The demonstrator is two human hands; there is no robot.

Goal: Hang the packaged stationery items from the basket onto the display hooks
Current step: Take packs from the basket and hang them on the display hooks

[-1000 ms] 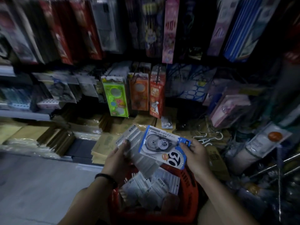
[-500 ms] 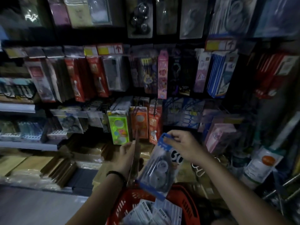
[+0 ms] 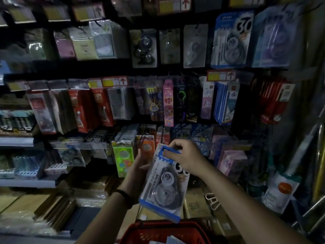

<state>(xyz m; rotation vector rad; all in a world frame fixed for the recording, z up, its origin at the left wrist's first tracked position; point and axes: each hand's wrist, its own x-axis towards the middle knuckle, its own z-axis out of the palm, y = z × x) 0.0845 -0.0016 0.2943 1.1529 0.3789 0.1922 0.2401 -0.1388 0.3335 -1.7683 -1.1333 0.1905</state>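
A blue-and-white correction tape pack hangs upright in front of the display. My right hand pinches its top edge by the blue header. Behind it my left hand holds a stack of similar packs, mostly hidden by the front pack. The red basket sits below at the bottom edge with more white packs inside. A matching blue correction tape pack hangs on the top row at the right.
Rows of hooks carry packaged stationery: red packs at mid left, a pink pack in the middle, a green pack just left of my hands. Yellow price tags line the rails. Brown envelopes lie stacked at lower left.
The view has tilted upward, showing the top row. My right hand has lifted the correction tape pack upright and higher; my left hand has risen with its stack behind it.
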